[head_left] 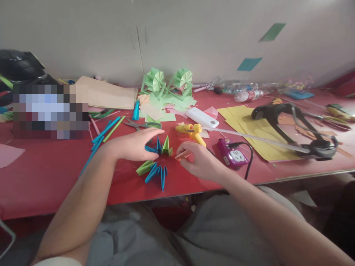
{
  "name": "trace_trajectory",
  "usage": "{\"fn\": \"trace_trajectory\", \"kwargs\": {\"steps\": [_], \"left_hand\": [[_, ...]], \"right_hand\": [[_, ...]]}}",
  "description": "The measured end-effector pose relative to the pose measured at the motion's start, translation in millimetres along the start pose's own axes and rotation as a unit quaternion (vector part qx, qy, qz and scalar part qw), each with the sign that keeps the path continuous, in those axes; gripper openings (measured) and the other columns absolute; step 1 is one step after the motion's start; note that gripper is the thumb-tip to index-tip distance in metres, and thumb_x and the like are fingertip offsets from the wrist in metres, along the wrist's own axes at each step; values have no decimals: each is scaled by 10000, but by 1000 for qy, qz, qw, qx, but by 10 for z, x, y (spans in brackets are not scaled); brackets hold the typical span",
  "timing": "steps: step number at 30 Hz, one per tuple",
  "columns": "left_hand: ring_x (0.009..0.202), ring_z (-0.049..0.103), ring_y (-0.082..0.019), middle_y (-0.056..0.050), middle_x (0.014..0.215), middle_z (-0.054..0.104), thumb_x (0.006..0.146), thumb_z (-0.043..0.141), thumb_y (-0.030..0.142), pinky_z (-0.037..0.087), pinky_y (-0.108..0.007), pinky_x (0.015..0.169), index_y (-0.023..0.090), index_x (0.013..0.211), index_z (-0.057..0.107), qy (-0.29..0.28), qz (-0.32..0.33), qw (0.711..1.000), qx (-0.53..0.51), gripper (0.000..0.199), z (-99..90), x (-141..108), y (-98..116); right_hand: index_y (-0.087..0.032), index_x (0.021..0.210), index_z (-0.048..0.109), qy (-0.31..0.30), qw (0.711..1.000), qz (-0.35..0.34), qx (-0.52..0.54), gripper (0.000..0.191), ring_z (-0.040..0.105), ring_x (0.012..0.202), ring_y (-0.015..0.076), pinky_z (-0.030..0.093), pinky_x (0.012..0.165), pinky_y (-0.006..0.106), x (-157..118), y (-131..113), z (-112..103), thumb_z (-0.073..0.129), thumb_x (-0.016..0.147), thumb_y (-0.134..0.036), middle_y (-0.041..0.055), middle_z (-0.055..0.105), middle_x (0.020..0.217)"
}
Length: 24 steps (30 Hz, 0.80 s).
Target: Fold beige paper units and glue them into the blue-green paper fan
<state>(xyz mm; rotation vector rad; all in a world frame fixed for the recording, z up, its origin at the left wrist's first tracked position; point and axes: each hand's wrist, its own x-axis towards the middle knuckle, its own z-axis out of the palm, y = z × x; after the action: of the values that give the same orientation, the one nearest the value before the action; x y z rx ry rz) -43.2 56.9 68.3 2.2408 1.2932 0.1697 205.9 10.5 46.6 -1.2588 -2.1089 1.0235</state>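
Observation:
My left hand [135, 144] hovers over folded paper pieces, with its thumb and fingers apart; whether it touches them I cannot tell. Beneath and beside it are a blue folded paper piece [158, 146] and a green folded paper piece [166, 147]. Closer to me lie another green folded piece [144, 168] and blue folded pieces [162, 176], forming part of a ring. My right hand [195, 159] pinches a small peach-coloured folded paper piece [183, 155] just right of the ring. A yellow hot glue gun [191, 130] lies right behind that hand.
A purple power strip [233, 154] with a black cord sits to the right. Yellow paper sheets [244, 129] lie under a black head strap [294, 114]. Scissors [135, 125], a white box [202, 118] and green paper models [155, 79] stand farther back. Blue paper strips [104, 132] lie left.

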Motion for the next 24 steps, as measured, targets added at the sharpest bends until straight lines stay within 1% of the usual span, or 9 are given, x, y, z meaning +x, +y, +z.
{"fn": "trace_trajectory", "kwargs": {"steps": [2,5,8,10,12,17,19,21,24], "left_hand": [[1377,507,-319,-71,1573,455,721,715,526,464,-371,1054,307,1500,435,-4,-27,1000,-7,855,-50,-24,-31],[1236,623,-306,-79,1432,603,723,703,546,522,-359,959,289,1405,541,-3,-48,999,-20,747,-77,-19,-44],[1130,678,-291,-74,1276,698,723,706,523,548,-356,905,282,1343,591,30,-45,998,-44,675,-58,13,-59],[1098,690,-288,-82,1221,718,731,706,506,555,-367,894,270,1365,573,50,-43,996,-67,689,-46,31,-84],[1097,693,-291,-97,1207,721,738,711,487,558,-384,900,255,1384,555,60,-51,993,-89,704,-49,38,-113],[1105,696,-290,-113,1191,722,721,757,448,561,-399,915,245,1381,546,88,-41,982,-159,723,-109,13,-127],[1060,713,-283,-99,1141,739,723,767,432,566,-405,902,249,1363,550,92,-21,976,-198,700,-140,-7,-100],[1005,727,-277,-88,1088,753,721,775,414,572,-410,885,241,1337,553,92,-7,969,-230,677,-168,-29,-56],[968,733,-274,-81,1039,761,711,789,388,582,-402,854,223,1293,560,90,3,959,-269,647,-192,-54,20]], "right_hand": [[-186,799,560,5,1000,-11,15,121,717,847,169,569,765,296,7,1,8,577,763,-72,69,646,1010],[-189,782,543,24,998,-46,40,91,686,855,158,580,787,314,13,-5,17,568,770,-102,84,607,1087],[-203,848,534,26,996,-69,55,102,653,795,152,564,799,317,9,-14,13,545,794,-117,42,638,916],[-207,977,521,16,996,-72,40,185,626,734,153,545,810,328,10,-13,11,512,821,-107,-3,636,772],[-201,1083,501,20,997,-80,2,258,623,742,164,530,836,344,20,3,21,489,847,-97,-11,649,746],[-194,1009,610,127,972,-151,-125,117,616,1107,246,491,965,409,63,57,97,521,934,-201,132,657,1158],[-198,1030,637,184,956,-179,-146,142,579,1190,264,464,1017,434,60,44,122,524,951,-230,144,633,1219],[-204,1025,659,215,948,-192,-135,154,598,1144,251,477,993,420,41,3,133,524,957,-237,130,653,1162],[-202,974,695,197,960,-179,-83,176,641,891,194,516,830,339,10,-75,146,524,967,-242,85,695,961]]}}
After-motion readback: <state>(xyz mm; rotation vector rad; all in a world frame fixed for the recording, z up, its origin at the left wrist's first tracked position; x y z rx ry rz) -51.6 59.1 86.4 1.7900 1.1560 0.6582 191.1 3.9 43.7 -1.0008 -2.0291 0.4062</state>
